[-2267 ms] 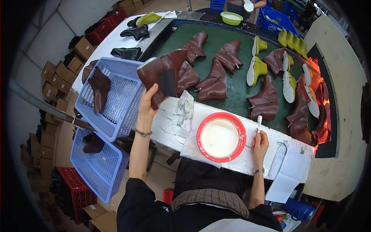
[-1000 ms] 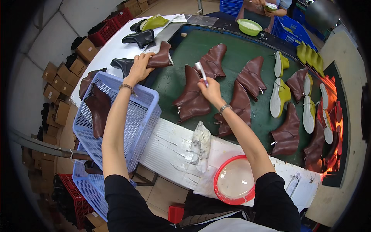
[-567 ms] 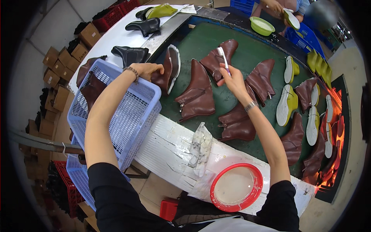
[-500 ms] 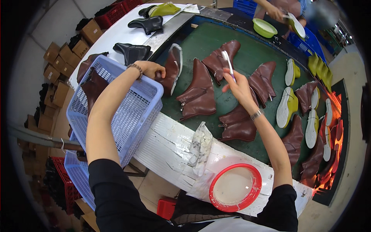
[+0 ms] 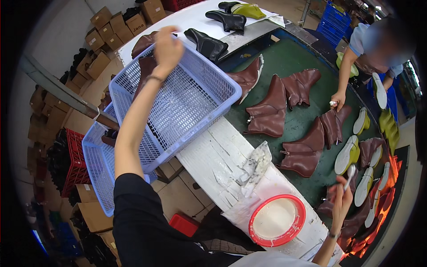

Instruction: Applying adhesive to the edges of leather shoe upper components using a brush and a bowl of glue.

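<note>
My left hand [image 5: 168,53], its fingers smeared by motion, is raised over the far left part of the lilac-blue plastic basket [image 5: 209,127]. Just beside it a brown boot [image 5: 146,69] leans inside that basket; whether the hand touches it I cannot tell. At the lower right my right hand [image 5: 340,207] grips a white toothbrush-like brush [image 5: 350,174], held upright above brown boots and pale soles. Several brown ankle boots [image 5: 269,109] lie on the green tabletop [image 5: 262,62]. One boot [image 5: 249,75] with a white-edged bottom lies right beside the basket.
A red-rimmed bowl of whitish liquid [image 5: 301,227] stands on the white board [image 5: 209,162] near me, beside a stained cloth [image 5: 258,162]. Yellow-green soles [image 5: 347,155] lie at right, near an orange-glowing heater [image 5: 396,191]. Across the table a co-worker's hand [image 5: 339,99] holds something white.
My left hand has left the boot beside the basket and swung up and left over the basket. My right hand has moved right and nearer me with the brush. The view has shifted left.
</note>
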`<action>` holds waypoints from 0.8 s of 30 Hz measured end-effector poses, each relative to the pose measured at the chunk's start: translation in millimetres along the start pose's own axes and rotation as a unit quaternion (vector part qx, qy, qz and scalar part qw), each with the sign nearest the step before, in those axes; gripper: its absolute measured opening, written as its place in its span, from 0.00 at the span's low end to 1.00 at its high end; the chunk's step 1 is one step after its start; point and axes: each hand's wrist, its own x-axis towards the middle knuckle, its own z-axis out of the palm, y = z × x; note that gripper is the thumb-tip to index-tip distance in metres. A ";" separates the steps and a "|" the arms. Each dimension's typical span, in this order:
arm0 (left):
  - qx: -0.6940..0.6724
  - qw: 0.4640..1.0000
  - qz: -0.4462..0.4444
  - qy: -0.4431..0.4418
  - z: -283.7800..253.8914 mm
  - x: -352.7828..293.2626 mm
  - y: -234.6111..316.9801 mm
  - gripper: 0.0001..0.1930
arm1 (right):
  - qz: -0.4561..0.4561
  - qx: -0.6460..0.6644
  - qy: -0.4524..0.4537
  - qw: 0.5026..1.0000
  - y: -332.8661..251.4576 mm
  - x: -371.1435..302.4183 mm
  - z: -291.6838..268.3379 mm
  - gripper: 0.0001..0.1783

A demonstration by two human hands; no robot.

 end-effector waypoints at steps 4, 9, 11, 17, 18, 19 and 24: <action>0.091 0.975 -0.196 -0.051 -67.0 -83.5 -130.1 0.49 | 0.032 0.061 0.073 0.995 23.8 -69.2 -30.4 0.16; 0.057 0.939 -0.187 -0.282 -80.7 -112.7 -121.1 0.26 | 0.098 0.062 0.070 0.991 2.5 -126.8 -21.4 0.14; 0.026 0.954 -0.124 -0.272 -84.2 -93.4 -78.4 0.23 | 0.080 0.057 0.020 0.995 -5.1 -143.9 -25.1 0.15; -0.212 0.966 0.019 -0.149 -204.4 -14.9 162.4 0.11 | -0.046 -0.171 0.041 0.983 -26.4 -194.2 -22.9 0.12; -0.248 0.956 0.039 -0.153 -214.6 -21.6 180.9 0.12 | -0.044 -0.172 0.047 0.983 -27.2 -197.7 -18.9 0.12; -0.260 0.947 0.079 -0.172 -240.8 -28.2 197.8 0.14 | -0.065 -0.171 0.025 0.983 -28.0 -191.5 -13.0 0.13; -0.313 0.830 0.292 -0.356 -207.6 -137.3 228.1 0.15 | -0.162 -0.319 0.015 0.934 -14.8 -185.0 20.7 0.09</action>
